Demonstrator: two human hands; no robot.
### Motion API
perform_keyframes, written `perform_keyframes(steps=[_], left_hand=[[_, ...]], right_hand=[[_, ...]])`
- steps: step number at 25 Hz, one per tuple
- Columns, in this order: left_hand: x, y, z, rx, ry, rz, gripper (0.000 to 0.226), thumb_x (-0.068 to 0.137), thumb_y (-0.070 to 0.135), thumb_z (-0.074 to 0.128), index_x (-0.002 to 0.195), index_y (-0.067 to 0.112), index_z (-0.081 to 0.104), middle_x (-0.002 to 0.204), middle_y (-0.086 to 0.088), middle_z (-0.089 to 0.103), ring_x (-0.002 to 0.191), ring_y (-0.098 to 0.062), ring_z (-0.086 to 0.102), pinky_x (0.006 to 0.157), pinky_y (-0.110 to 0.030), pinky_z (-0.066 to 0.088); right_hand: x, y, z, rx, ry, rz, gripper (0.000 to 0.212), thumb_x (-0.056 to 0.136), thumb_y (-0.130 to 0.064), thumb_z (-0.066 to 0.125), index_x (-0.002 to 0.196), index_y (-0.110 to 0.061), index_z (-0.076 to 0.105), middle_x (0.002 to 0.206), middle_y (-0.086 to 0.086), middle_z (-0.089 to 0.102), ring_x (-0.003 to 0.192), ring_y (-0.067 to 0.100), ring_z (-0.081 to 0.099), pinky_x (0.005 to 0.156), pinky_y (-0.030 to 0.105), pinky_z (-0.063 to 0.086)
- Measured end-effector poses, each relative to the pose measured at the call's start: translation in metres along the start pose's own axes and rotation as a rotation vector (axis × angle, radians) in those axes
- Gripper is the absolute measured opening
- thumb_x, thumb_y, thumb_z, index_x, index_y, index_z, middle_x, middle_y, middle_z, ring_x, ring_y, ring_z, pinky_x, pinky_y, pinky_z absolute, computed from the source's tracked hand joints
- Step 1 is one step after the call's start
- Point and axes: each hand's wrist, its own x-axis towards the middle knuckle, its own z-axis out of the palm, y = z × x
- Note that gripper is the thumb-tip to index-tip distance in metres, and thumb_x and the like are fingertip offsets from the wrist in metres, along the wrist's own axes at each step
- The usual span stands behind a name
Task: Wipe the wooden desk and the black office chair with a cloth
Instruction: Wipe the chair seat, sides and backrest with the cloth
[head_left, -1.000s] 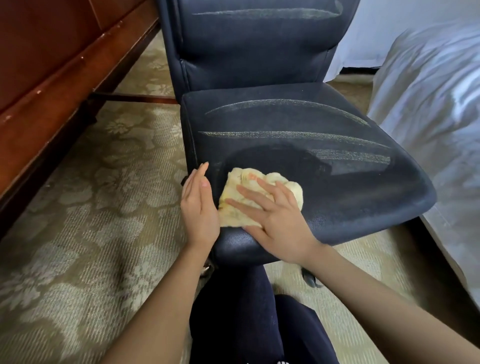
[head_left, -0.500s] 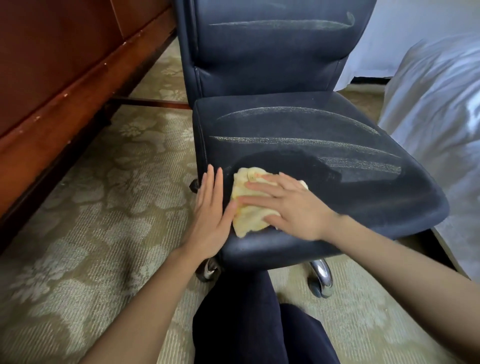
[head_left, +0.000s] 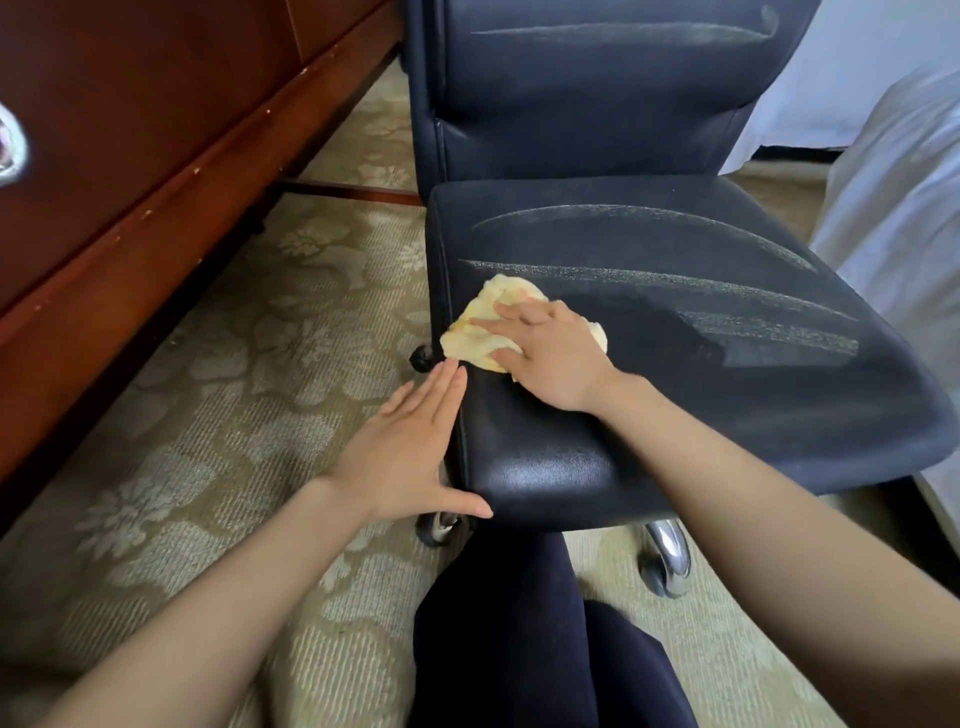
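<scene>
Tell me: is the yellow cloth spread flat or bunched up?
Bunched up: the cloth lies in rumpled folds under the flat right hand.

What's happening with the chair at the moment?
A person is wiping the black office chair. The right hand presses a yellow cloth flat on the front left part of the seat, while the left hand lies flat along the seat's left edge. Pale streaks cross the seat and backrest. The wooden desk stands to the left, with neither hand on it.
</scene>
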Motion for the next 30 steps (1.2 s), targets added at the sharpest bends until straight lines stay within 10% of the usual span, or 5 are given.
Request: perform_keyframes(steps=[5,15,21,25,30], left_hand=[[0.006,0.01,-0.005,0.139,-0.004,-0.038,0.137,0.059,0.086,0.047,0.147,0.002,-0.016,0.156,-0.016,-0.02,0.147,-0.022,-0.006,0.119,-0.036,0.001],[0.003,-0.001,-0.01,0.013,-0.108,0.032,0.14,0.06,0.052,0.081,0.147,0.01,-0.02,0.154,-0.005,-0.029,0.143,-0.012,-0.016,0.115,-0.027,-0.005],[0.001,-0.01,-0.013,-0.194,-0.133,0.022,0.113,0.078,-0.004,0.066,0.15,0.024,-0.016,0.155,0.01,-0.025,0.144,-0.006,-0.005,0.107,-0.014,0.006],[0.0,-0.006,-0.019,-0.213,-0.068,-0.043,0.089,0.085,0.0,0.057,0.152,0.026,0.004,0.159,0.011,-0.001,0.142,-0.021,0.024,0.11,-0.036,0.031],[0.024,0.018,-0.036,0.214,0.229,-0.073,0.048,0.093,0.019,0.045,0.141,0.019,0.035,0.148,-0.001,0.037,0.139,-0.021,0.029,0.115,-0.039,0.016]], right_hand=[[-0.087,0.001,0.009,0.014,0.153,-0.14,0.043,0.088,-0.033,0.054,0.13,-0.036,0.053,0.13,-0.002,0.053,0.112,0.031,0.045,0.102,0.043,0.029],[-0.141,0.013,0.024,-0.204,0.049,-0.405,0.053,0.083,-0.036,0.058,0.135,-0.041,0.046,0.142,-0.005,0.045,0.136,0.029,0.032,0.114,0.05,0.02],[-0.086,-0.03,0.021,-0.19,0.064,-0.252,0.051,0.09,-0.04,0.05,0.139,-0.041,0.038,0.149,-0.004,0.032,0.14,0.029,0.017,0.115,0.049,0.012],[-0.091,-0.046,0.036,-0.145,0.134,-0.168,0.051,0.088,-0.037,0.055,0.137,-0.037,0.043,0.149,-0.002,0.034,0.141,0.034,0.016,0.115,0.05,0.006],[-0.129,-0.032,0.047,-0.102,0.208,-0.155,0.058,0.08,-0.032,0.063,0.136,-0.034,0.047,0.138,0.002,0.049,0.131,0.035,0.038,0.114,0.048,0.018]])
